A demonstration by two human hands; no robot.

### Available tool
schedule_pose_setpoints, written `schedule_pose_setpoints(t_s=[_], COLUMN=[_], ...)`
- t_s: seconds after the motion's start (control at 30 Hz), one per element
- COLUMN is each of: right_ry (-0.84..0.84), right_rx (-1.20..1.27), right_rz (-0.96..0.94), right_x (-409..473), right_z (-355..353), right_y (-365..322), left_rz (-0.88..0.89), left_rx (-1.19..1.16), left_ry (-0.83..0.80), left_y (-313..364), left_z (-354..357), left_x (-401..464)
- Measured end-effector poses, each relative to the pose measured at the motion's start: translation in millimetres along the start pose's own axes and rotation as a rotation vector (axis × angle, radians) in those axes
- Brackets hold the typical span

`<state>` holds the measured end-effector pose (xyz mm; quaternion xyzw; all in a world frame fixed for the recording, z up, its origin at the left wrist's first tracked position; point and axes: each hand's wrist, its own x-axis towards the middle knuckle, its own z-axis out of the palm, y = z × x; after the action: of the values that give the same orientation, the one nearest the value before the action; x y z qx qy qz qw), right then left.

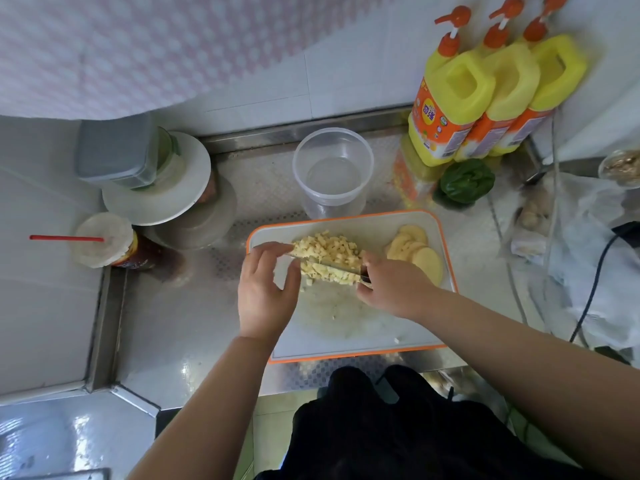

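A white cutting board with an orange rim (349, 320) lies on the steel counter. A heap of small diced potato cubes (329, 259) sits on its far half, with several potato slices (420, 252) fanned out to the right. My right hand (391, 289) grips the handle of a knife (332, 265), whose blade lies flat across the dice and carries some of them. My left hand (266, 289) is at the blade's tip, fingers curved against the left side of the heap.
A clear round plastic tub (333, 168) stands just behind the board. Three yellow pump bottles (485, 98) and a green pepper (465, 181) sit at the back right. Stacked plates with a grey box (156, 181) and a cup with a red straw (104, 239) are on the left. Bags and cables lie at right.
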<state>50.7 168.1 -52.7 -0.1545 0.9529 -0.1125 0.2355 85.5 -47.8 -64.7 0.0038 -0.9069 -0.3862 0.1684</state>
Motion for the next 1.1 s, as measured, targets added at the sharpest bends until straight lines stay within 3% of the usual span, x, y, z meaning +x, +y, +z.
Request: schedule_pose_setpoints(t_s=[0.1, 0.23, 0.33, 0.5, 0.6, 0.67, 0.77, 0.87, 1.1], right_ry=[-0.052, -0.054, -0.029, -0.091, -0.093, -0.096, -0.074, -0.033, 0.004], right_rx=[0.150, 0.175, 0.142, 0.169, 0.188, 0.139, 0.052, -0.036, -0.173], right_rz=[0.039, 0.037, 0.002, -0.007, 0.038, 0.060, 0.048, -0.001, -0.068], right_x=[-7, -11, -12, -16, -19, -21, -23, -28, -36], right_z=[-6, -12, -14, -26, -31, -32, -31, -28, -15], right_y=[-2, -8, -9, -6, -5, -4, -4, -3, -1], left_rz=[0.210, 0.297, 0.377, 0.594, 0.552, 0.407, 0.246, 0.365, 0.439], left_rx=[0.161, 0.284, 0.298, 0.515, 0.668, 0.717, 0.619, 0.513, 0.614], left_ry=[-0.263, -0.489, -0.503, -0.489, -0.560, -0.579, -0.555, -0.640, -0.847], left_y=[9, 30, 44, 40, 31, 26, 28, 33, 43], left_z=[13, 39, 45, 47, 50, 49, 43, 46, 58], left_x=[4, 7, 9, 4, -3, -5, -6, -13, -10])
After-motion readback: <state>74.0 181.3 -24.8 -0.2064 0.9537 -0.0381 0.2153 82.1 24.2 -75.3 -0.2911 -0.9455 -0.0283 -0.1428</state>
